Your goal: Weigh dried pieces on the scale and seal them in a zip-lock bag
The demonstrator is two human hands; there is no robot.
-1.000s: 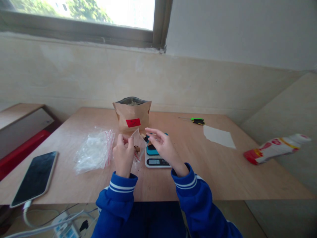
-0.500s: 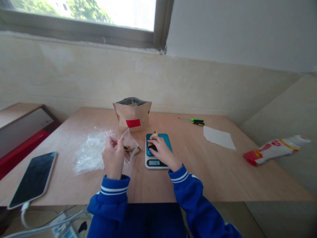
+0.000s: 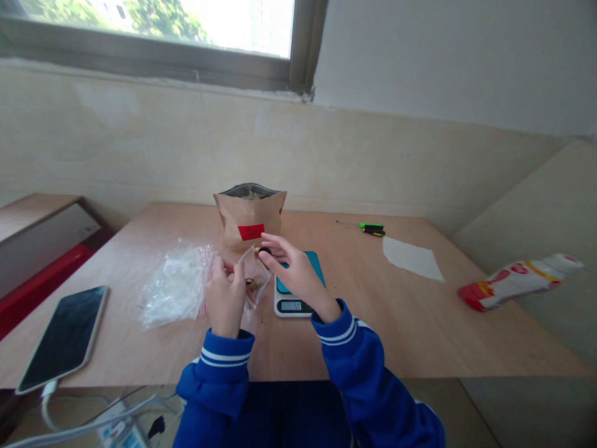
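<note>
Apparently, the step in hand is bringing one dark piece (image 3: 265, 252) to the clear bag (image 3: 255, 269), which is at two o'clock from the left hand (image 3: 226, 295) and nine o'clock from the scale (image 3: 291, 307). The left hand pinches the bag, and the right hand (image 3: 298, 274) grips the piece at its upper edge; next, I judge, needs a wide opening and gentle release.

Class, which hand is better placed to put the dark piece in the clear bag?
Likely the right hand: its fingers hold the piece close to the bag, which the left hand pinches.
</note>
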